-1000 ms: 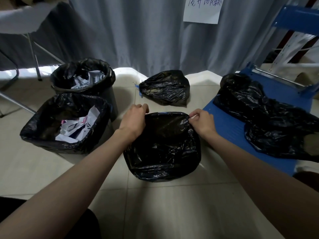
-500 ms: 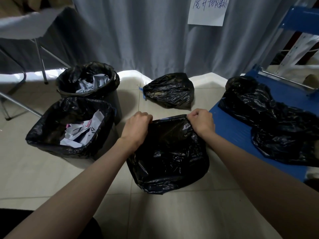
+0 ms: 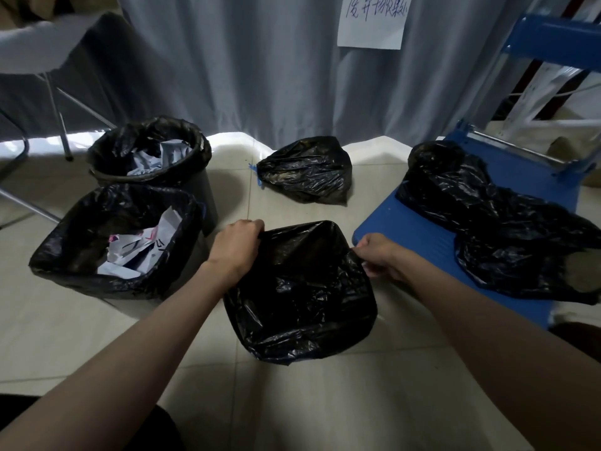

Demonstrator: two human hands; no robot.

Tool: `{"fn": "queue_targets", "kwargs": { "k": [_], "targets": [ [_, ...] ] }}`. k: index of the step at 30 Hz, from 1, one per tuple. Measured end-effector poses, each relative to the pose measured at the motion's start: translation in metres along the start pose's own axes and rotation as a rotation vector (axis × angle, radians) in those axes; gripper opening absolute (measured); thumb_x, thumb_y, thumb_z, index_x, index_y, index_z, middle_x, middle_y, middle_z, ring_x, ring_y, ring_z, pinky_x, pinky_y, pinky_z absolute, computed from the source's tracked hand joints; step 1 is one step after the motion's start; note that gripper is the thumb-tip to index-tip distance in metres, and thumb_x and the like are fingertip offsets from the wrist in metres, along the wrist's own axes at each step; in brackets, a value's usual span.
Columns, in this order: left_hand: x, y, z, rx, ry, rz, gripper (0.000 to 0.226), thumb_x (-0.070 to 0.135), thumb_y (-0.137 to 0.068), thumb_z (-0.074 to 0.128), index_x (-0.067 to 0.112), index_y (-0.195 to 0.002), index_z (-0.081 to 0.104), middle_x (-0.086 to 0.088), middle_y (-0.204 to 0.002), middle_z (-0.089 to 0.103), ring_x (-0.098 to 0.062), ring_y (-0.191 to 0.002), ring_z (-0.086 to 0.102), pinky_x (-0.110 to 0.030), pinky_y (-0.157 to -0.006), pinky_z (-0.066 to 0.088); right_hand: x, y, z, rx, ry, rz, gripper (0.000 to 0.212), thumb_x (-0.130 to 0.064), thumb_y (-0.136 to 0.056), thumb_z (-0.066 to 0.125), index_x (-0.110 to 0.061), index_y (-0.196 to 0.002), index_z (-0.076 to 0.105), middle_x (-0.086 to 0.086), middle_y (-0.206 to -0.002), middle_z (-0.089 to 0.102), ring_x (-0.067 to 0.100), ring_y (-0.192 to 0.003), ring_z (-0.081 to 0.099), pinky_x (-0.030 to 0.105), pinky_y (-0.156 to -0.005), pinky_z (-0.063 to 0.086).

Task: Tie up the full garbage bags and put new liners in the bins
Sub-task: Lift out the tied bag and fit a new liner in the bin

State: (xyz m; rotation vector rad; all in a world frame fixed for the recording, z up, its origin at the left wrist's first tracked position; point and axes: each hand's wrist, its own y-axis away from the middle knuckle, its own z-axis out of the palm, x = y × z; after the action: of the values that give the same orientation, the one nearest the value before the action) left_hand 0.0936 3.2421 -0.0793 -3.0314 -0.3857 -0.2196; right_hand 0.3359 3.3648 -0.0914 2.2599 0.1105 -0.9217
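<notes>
Two lined bins far left: square bin (image 3: pixel 81 255) and round bin (image 3: pixel 143 157) behind it, both holding paper. Left hand (image 3: pixel 237 249) curled gripping black liner (image 3: pixel 302 304) rim, centre floor. Right hand (image 3: pixel 380 255) pinches opposite rim. Tied bag (image 3: pixel 305 174) behind. Loose bags (image 3: pixel 504 229) on blue platform (image 3: pixel 413 242), right.

The liner (image 3: pixel 299 297) in the middle is thin black plastic film, glossy and creased, like the tied bag (image 3: pixel 305 170) and the loose heap of bags (image 3: pixel 487 222) lying on a smooth, matt blue plastic seat (image 3: pixel 422 236). Crumpled white paper (image 3: pixel 140 249) fills the near bin (image 3: pixel 113 239). The floor (image 3: pixel 81 336) is smooth pale tile with a slight sheen, the curtain (image 3: pixel 260 66) matt grey cloth.
</notes>
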Motion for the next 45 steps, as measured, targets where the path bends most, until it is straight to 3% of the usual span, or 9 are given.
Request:
{"fn": "queue_targets", "kwargs": {
  "k": [5,10,15,18,23,27,32,38,45],
  "targets": [
    [-0.006,0.006,0.000,-0.027,-0.017,-0.062,0.016,0.024,-0.096,0.054,0.014,-0.106,0.061,-0.019,-0.105,0.064,-0.041,-0.097,0.060,-0.041,-0.076,0.047,0.015,0.021,-0.008,-0.188,-0.031,0.041,0.027,0.001,-0.089,0.057,-0.016,-0.072,0.045,0.008,-0.072,0.048,0.015,-0.061,0.045,0.032,-0.069,0.045],
    [-0.006,0.012,0.000,-0.011,-0.028,-0.084,0.020,0.018,-0.096,0.052,0.013,-0.114,0.058,-0.017,-0.110,0.062,-0.040,-0.101,0.059,-0.044,-0.080,0.049,0.037,0.040,-0.002,-0.089,0.313,0.111,0.008,0.004,-0.092,0.056,-0.003,-0.094,0.057,0.017,-0.077,0.061,0.022,-0.054,0.057,0.023,-0.041,0.044],
    [0.031,0.017,-0.014,0.099,-0.008,0.191,0.028,0.027,-0.087,0.066,0.017,-0.112,0.058,-0.008,-0.109,0.053,-0.031,-0.103,0.053,-0.043,-0.083,0.045,0.037,0.055,-0.006,0.000,0.153,0.016,0.013,-0.009,-0.093,0.064,-0.008,-0.084,0.056,0.019,-0.079,0.062,0.028,-0.068,0.060,0.032,-0.057,0.054],
    [0.075,0.032,-0.026,-0.116,0.179,0.298,0.013,0.042,-0.088,0.066,0.029,-0.086,0.063,0.005,-0.092,0.061,-0.019,-0.090,0.061,-0.036,-0.077,0.050,0.041,0.066,-0.006,-0.011,0.035,0.022,0.014,-0.015,-0.095,0.062,-0.006,-0.086,0.061,0.017,-0.081,0.066,0.023,-0.068,0.063,0.033,-0.065,0.059],
    [0.122,0.068,-0.024,-0.395,0.282,0.326,0.029,0.056,-0.071,0.077,0.027,-0.074,0.070,0.012,-0.072,0.068,-0.007,-0.073,0.064,-0.030,-0.069,0.054,0.049,0.085,0.002,-0.156,-0.018,0.070,0.012,-0.010,-0.096,0.061,0.000,-0.103,0.064,0.015,-0.084,0.069,0.018,-0.063,0.066,0.035,-0.073,0.061],
    [0.121,0.079,-0.018,-0.333,0.107,0.343,0.014,0.035,-0.080,0.075,0.025,-0.084,0.066,0.006,-0.088,0.061,-0.019,-0.085,0.063,-0.032,-0.072,0.051,0.052,0.096,0.003,-0.212,-0.145,0.026,0.023,0.004,-0.087,0.067,-0.008,-0.105,0.059,0.013,-0.090,0.070,0.020,-0.080,0.070,0.039,-0.090,0.058],
    [0.120,0.087,-0.009,-0.253,0.010,0.347,0.015,0.029,-0.084,0.070,0.025,-0.081,0.056,-0.003,-0.095,0.061,-0.025,-0.087,0.061,-0.032,-0.066,0.041,0.055,0.103,0.027,0.038,-0.070,-0.133,0.023,0.007,-0.076,0.075,-0.008,-0.089,0.063,0.008,-0.082,0.068,0.011,-0.071,0.064,0.020,-0.059,0.050],
    [0.114,0.086,0.000,-0.213,0.000,0.368,0.023,0.027,-0.084,0.069,0.023,-0.079,0.047,-0.002,-0.096,0.061,-0.026,-0.088,0.061,-0.032,-0.066,0.039,0.068,0.092,0.046,0.273,0.004,-0.191,0.015,-0.001,-0.076,0.073,-0.012,-0.070,0.065,0.007,-0.081,0.071,0.018,-0.081,0.068,0.027,-0.074,0.055],
    [0.109,0.091,0.004,-0.176,-0.132,0.435,0.018,0.026,-0.089,0.064,0.021,-0.092,0.047,-0.002,-0.108,0.060,-0.027,-0.095,0.061,-0.034,-0.067,0.039,0.086,0.084,0.055,0.105,0.231,-0.132,0.005,-0.004,-0.081,0.060,-0.005,-0.084,0.065,0.014,-0.089,0.070,0.028,-0.083,0.070,0.045,-0.079,0.060]
  ]
}}
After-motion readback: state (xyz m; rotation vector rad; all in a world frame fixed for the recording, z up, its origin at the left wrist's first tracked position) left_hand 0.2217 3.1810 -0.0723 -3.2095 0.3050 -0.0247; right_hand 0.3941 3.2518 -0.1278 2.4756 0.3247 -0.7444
